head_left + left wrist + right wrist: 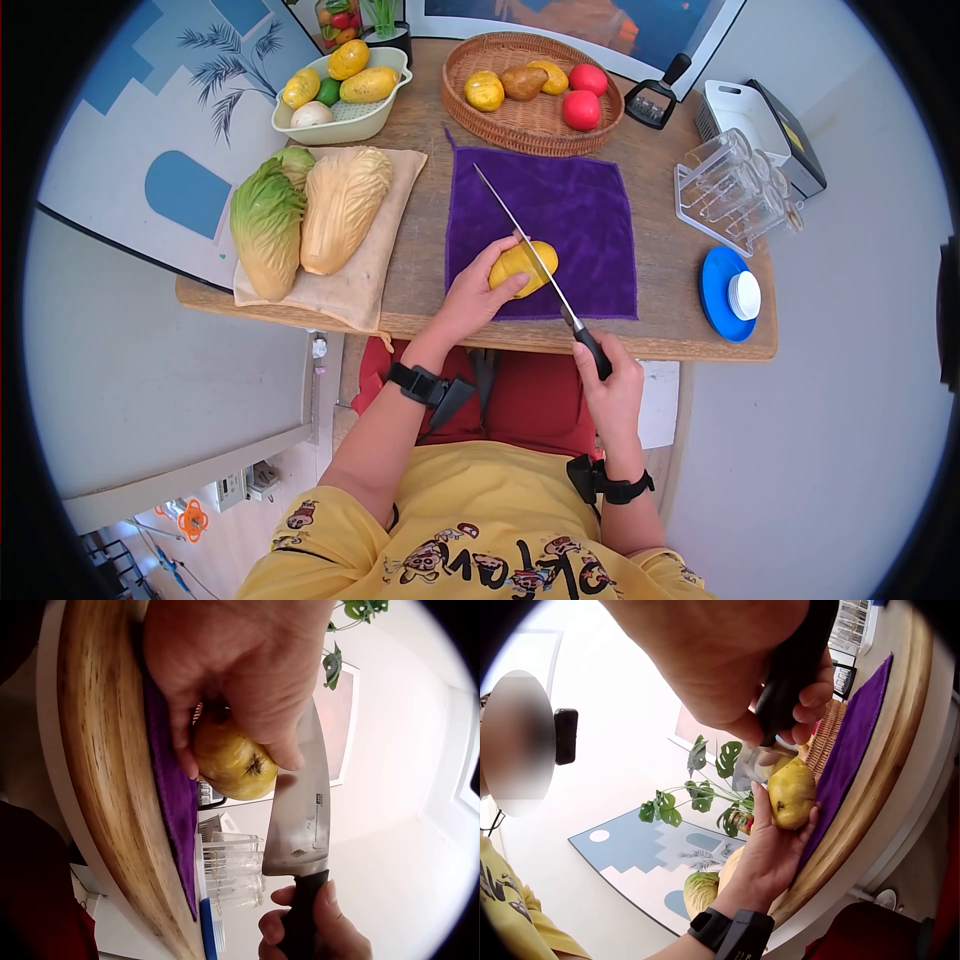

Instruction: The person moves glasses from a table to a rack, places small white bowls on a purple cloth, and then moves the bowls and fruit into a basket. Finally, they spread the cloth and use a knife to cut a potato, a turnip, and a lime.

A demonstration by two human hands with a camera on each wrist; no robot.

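Observation:
A yellow fruit [512, 268] rests on the purple cloth [590, 215], gripped by the left hand [474, 297] with fingers and thumb around its sides. The right hand [612, 385] holds the black handle [592, 352] of a large knife; its blade [515, 220] slants across the top of the fruit, pointing away to the upper left. In the left wrist view the blade [300, 802] stands beside the fruit [232, 757], close to the left thumb. From the right wrist view, the fruit [792, 793] lies in the left hand, below the knife. Whether the blade has entered it, I cannot tell.
Two cabbages [268, 230] lie on a beige cloth [385, 240] at left. Behind stand a green basket [350, 128] and a wicker basket [530, 140] of produce. At right are a glass rack [715, 215], a blue plate [715, 290] with small white dishes, and a black-handled tool [652, 100].

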